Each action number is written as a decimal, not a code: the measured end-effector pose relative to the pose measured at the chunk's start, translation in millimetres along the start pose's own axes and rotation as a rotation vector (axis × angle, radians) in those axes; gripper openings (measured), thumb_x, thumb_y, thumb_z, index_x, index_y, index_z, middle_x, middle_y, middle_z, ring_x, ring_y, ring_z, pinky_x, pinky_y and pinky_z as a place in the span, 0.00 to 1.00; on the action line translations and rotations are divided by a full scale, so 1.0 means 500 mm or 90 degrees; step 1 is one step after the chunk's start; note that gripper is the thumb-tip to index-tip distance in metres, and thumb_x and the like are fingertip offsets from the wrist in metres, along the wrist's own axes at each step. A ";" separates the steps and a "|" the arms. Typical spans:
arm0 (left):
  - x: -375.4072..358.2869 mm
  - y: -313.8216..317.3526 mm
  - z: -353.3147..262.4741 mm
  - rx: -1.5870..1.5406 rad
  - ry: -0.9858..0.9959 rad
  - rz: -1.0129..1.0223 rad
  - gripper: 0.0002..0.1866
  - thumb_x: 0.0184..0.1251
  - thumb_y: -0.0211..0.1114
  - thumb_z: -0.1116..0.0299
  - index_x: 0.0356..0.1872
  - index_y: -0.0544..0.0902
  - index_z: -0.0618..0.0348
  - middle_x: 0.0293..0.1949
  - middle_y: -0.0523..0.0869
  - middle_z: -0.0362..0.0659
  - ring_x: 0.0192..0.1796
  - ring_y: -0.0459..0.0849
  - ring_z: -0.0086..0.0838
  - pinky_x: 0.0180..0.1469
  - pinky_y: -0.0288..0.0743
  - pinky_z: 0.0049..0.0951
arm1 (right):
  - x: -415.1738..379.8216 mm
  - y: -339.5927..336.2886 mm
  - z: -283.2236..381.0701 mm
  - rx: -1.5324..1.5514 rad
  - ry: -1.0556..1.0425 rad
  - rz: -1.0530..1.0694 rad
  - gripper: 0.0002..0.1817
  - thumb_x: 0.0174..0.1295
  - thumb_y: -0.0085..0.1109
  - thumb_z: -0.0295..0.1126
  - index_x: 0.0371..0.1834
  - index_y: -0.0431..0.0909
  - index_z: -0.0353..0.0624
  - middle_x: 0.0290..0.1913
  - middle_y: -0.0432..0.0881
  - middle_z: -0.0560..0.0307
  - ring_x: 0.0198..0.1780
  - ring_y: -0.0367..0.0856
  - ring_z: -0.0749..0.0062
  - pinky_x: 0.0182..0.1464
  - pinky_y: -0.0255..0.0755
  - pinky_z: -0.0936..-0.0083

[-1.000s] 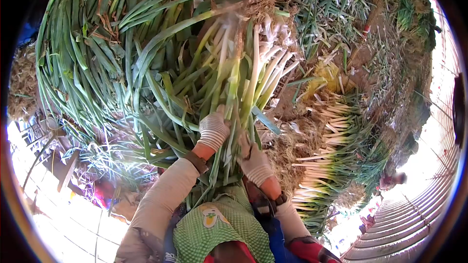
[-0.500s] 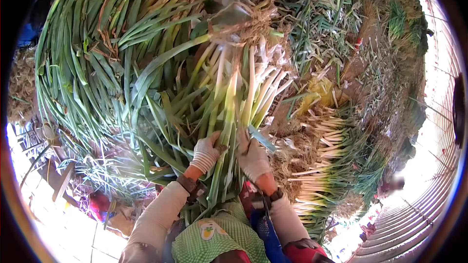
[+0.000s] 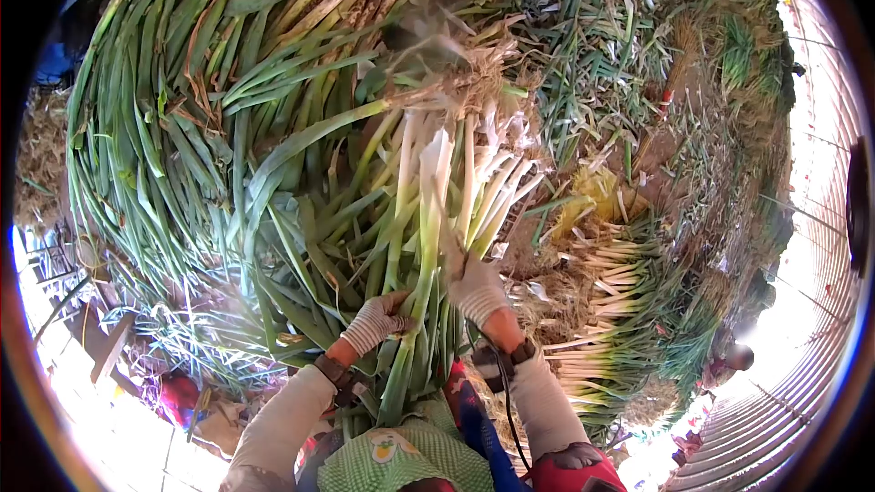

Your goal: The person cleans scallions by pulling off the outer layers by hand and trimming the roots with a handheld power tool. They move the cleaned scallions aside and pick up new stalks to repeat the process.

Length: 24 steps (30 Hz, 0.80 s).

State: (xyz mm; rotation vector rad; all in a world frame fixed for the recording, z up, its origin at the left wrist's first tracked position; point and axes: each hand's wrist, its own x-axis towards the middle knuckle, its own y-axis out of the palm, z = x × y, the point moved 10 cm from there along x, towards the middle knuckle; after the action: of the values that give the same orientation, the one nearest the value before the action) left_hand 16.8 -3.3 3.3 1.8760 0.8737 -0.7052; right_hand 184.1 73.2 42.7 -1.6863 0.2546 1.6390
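Observation:
My left hand [image 3: 375, 322], in a striped pale glove, is closed around the green upper part of a thick green onion [image 3: 428, 246] lying across my lap. The white end of that stalk points away from me. Beside it on the right, my right hand [image 3: 476, 290] is also gloved, with its fingers pressed together near the stalk; what it grips is hidden by blur. More pale stalks [image 3: 497, 191] with roots lie just beyond my hands. A green checked apron [image 3: 410, 456] covers my lap.
A large heap of long green onions [image 3: 155, 146] fills the left. On the right is a row of cleaned stalks [image 3: 606, 310] by a yellow bag [image 3: 588, 200]. Loose leaf scraps [image 3: 602, 36] lie farther back. A ribbed translucent wall [image 3: 811, 310] curves along the right edge.
My left hand has moved down the stalk toward my lap and slightly left. My right hand has shifted a little to the right. The view has shifted slightly.

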 end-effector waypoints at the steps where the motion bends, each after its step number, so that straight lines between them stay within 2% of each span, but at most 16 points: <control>1: -0.004 0.004 0.004 -0.004 -0.009 0.009 0.35 0.55 0.73 0.73 0.65 0.68 0.64 0.43 0.85 0.42 0.40 0.78 0.17 0.42 0.77 0.20 | 0.029 -0.041 -0.005 -0.013 -0.039 -0.149 0.27 0.63 0.53 0.40 0.58 0.65 0.29 0.29 0.80 0.37 0.27 0.81 0.50 0.35 0.77 0.58; 3: 0.000 -0.007 0.010 0.106 0.024 -0.061 0.36 0.54 0.73 0.72 0.66 0.68 0.62 0.42 0.86 0.44 0.38 0.80 0.19 0.42 0.78 0.23 | 0.087 -0.079 -0.016 0.167 -0.087 -0.204 0.26 0.60 0.56 0.39 0.53 0.66 0.27 0.28 0.80 0.36 0.29 0.80 0.46 0.34 0.76 0.59; 4: 0.001 -0.009 0.013 0.160 0.041 -0.096 0.36 0.54 0.73 0.71 0.66 0.68 0.61 0.41 0.86 0.45 0.38 0.82 0.21 0.42 0.78 0.24 | 0.091 -0.093 -0.010 0.119 -0.077 -0.213 0.25 0.59 0.57 0.39 0.50 0.66 0.27 0.28 0.80 0.37 0.29 0.81 0.47 0.34 0.75 0.59; 5: -0.004 -0.010 0.012 0.288 0.067 -0.161 0.33 0.56 0.71 0.66 0.64 0.70 0.58 0.39 0.86 0.51 0.36 0.86 0.34 0.40 0.79 0.33 | 0.094 -0.107 -0.004 0.071 -0.066 -0.221 0.24 0.58 0.59 0.39 0.47 0.67 0.27 0.28 0.80 0.37 0.30 0.81 0.48 0.34 0.75 0.60; 8: -0.031 0.049 -0.062 0.562 -0.004 -0.236 0.27 0.58 0.67 0.61 0.59 0.74 0.56 0.35 0.86 0.54 0.35 0.85 0.48 0.39 0.77 0.43 | 0.067 -0.074 -0.012 0.025 -0.014 -0.147 0.23 0.57 0.61 0.38 0.45 0.68 0.28 0.29 0.81 0.40 0.30 0.81 0.53 0.32 0.75 0.64; 9: -0.038 0.066 -0.071 0.523 0.033 -0.256 0.22 0.60 0.63 0.60 0.56 0.75 0.54 0.30 0.85 0.54 0.35 0.83 0.52 0.37 0.76 0.46 | 0.072 -0.067 -0.017 0.116 -0.036 -0.136 0.24 0.58 0.62 0.39 0.45 0.68 0.29 0.29 0.80 0.45 0.27 0.80 0.59 0.31 0.75 0.68; 12: -0.035 0.120 -0.045 0.618 -0.058 -0.175 0.24 0.61 0.62 0.57 0.59 0.73 0.51 0.31 0.84 0.56 0.37 0.83 0.52 0.40 0.76 0.48 | 0.048 -0.091 -0.063 0.118 0.039 -0.160 0.25 0.58 0.62 0.39 0.47 0.68 0.28 0.28 0.79 0.49 0.27 0.78 0.63 0.32 0.77 0.73; 13: -0.040 0.127 -0.032 0.597 -0.048 -0.176 0.26 0.62 0.61 0.56 0.61 0.72 0.50 0.33 0.85 0.56 0.38 0.83 0.52 0.42 0.76 0.47 | 0.020 -0.071 -0.044 0.180 0.034 -0.108 0.22 0.59 0.59 0.40 0.47 0.69 0.31 0.29 0.78 0.47 0.31 0.76 0.65 0.35 0.72 0.69; 16: -0.026 0.096 0.019 0.597 -0.096 -0.176 0.28 0.62 0.61 0.54 0.63 0.71 0.51 0.34 0.85 0.57 0.39 0.84 0.52 0.44 0.76 0.45 | -0.013 -0.037 -0.042 0.176 -0.064 -0.107 0.25 0.58 0.63 0.40 0.47 0.68 0.28 0.29 0.78 0.49 0.30 0.79 0.62 0.36 0.79 0.68; 17: -0.018 0.077 0.039 0.525 -0.077 -0.205 0.28 0.58 0.67 0.59 0.58 0.75 0.57 0.32 0.85 0.56 0.36 0.84 0.51 0.38 0.77 0.42 | -0.013 -0.037 -0.053 0.155 -0.082 -0.118 0.27 0.58 0.65 0.41 0.48 0.68 0.28 0.31 0.79 0.48 0.31 0.80 0.60 0.37 0.80 0.67; 18: -0.022 0.073 0.008 0.545 -0.054 -0.209 0.27 0.57 0.68 0.60 0.58 0.75 0.58 0.32 0.85 0.57 0.36 0.84 0.50 0.38 0.77 0.40 | 0.007 -0.038 -0.089 0.162 -0.060 -0.128 0.28 0.58 0.64 0.41 0.50 0.67 0.27 0.32 0.79 0.47 0.31 0.80 0.61 0.38 0.81 0.68; 20: -0.014 0.062 0.015 0.492 -0.088 -0.182 0.27 0.57 0.68 0.60 0.57 0.75 0.58 0.33 0.85 0.57 0.36 0.84 0.50 0.39 0.77 0.40 | 0.045 -0.024 -0.130 0.185 -0.042 -0.122 0.29 0.59 0.64 0.39 0.52 0.66 0.26 0.35 0.80 0.44 0.31 0.80 0.62 0.37 0.81 0.70; 22: -0.007 0.060 0.002 0.536 -0.052 -0.178 0.27 0.57 0.68 0.59 0.57 0.75 0.55 0.32 0.85 0.56 0.36 0.84 0.50 0.39 0.77 0.40 | 0.050 -0.017 -0.111 0.213 -0.048 -0.087 0.29 0.59 0.64 0.38 0.53 0.66 0.24 0.37 0.80 0.42 0.30 0.81 0.64 0.33 0.82 0.73; 23: -0.005 0.056 -0.005 0.559 -0.035 -0.176 0.27 0.57 0.68 0.58 0.57 0.75 0.54 0.32 0.85 0.56 0.35 0.84 0.49 0.39 0.77 0.40 | 0.056 -0.014 -0.107 0.138 -0.033 -0.050 0.29 0.60 0.63 0.38 0.54 0.65 0.24 0.37 0.80 0.43 0.29 0.81 0.65 0.32 0.82 0.74; 24: -0.004 0.055 -0.008 0.602 -0.045 -0.147 0.27 0.57 0.67 0.56 0.57 0.76 0.52 0.33 0.85 0.55 0.37 0.84 0.49 0.41 0.78 0.41 | 0.051 -0.029 -0.107 0.144 -0.027 -0.066 0.29 0.60 0.62 0.38 0.55 0.65 0.25 0.35 0.80 0.43 0.29 0.81 0.64 0.33 0.81 0.72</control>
State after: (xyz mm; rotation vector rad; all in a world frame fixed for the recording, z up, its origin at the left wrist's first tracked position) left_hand 38.5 -9.3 20.2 2.5514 0.7727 -1.5055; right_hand 238.3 58.6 18.5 -1.4693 0.3151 1.5078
